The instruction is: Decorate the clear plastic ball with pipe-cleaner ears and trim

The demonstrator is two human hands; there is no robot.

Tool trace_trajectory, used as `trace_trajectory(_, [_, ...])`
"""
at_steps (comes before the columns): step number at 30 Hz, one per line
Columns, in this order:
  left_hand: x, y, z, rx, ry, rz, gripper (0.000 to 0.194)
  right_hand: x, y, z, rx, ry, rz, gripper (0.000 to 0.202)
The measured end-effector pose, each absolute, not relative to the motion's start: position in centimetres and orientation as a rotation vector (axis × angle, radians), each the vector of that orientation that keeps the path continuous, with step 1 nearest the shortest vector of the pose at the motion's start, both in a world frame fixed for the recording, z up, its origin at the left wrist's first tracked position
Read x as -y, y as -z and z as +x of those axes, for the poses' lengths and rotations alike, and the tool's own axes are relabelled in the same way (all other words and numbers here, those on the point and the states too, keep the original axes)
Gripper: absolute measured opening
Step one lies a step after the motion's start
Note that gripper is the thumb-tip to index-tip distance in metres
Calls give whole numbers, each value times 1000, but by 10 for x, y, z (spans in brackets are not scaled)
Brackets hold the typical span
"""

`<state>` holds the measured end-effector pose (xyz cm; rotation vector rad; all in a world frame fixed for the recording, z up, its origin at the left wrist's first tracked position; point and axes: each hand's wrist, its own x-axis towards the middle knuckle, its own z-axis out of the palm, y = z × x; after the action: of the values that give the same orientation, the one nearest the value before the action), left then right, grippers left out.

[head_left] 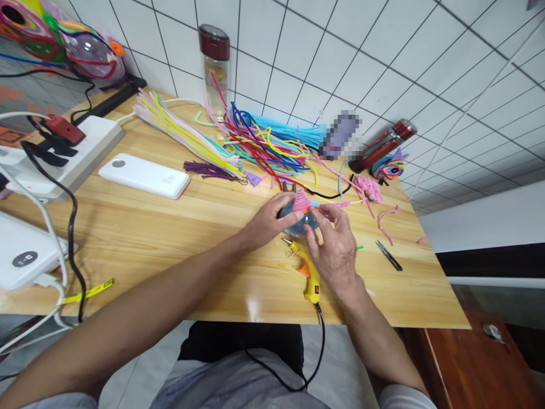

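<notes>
Between my hands, low over the table, is a rounded, clear blue-grey plastic piece (293, 225) with a pink pipe-cleaner cone (302, 200) standing on it and a bit of orange below the cone. My left hand (272, 218) grips the piece from its left side, thumb along the front. On the right, my right hand (336, 241) pinches at the cone's base with thumb and forefinger. Fingers cover much of the piece. Just in front of it lies a yellow hot glue gun (313, 278), nozzle toward the piece, its black cable running off the table edge.
Behind lie bundled pipe cleaners (268, 142), a clear bottle (215, 74) and a dark red flask (385, 145). Small snips (389, 255) and pink scraps (386, 224) are to the right. At left are a white power bank (143, 175) and a power strip (91, 149) with cables.
</notes>
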<state>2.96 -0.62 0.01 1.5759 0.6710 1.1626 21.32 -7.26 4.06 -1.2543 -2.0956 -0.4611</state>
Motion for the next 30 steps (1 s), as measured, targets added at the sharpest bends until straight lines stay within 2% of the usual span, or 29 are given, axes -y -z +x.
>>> trace_trajectory(4, [11,-3,41,-725,-1166,1454,40,73,-48,217,2041,425,-1237,44])
trace_trajectory(6, [12,-4,42,-756,-1143,1420,40,74,-55,222,1996,446,-1211,42])
trace_trajectory(11, [16,-6,40,-813,-1133,1460,44,75,-69,238,1989,486,-1268,14])
trace_trajectory(14, [18,-6,40,-825,-1137,1495,42,76,-69,242,2022,500,-1354,6])
trace_trajectory(19, [21,-8,42,-815,-1150,1526,32,79,-58,241,2021,549,-1346,6])
trace_trajectory(25, [24,-14,46,-840,-1169,1476,44,76,-51,233,2004,541,-1357,8])
trace_trajectory(30, [26,-16,46,-832,-1144,1445,36,74,-51,227,2013,576,-1339,10])
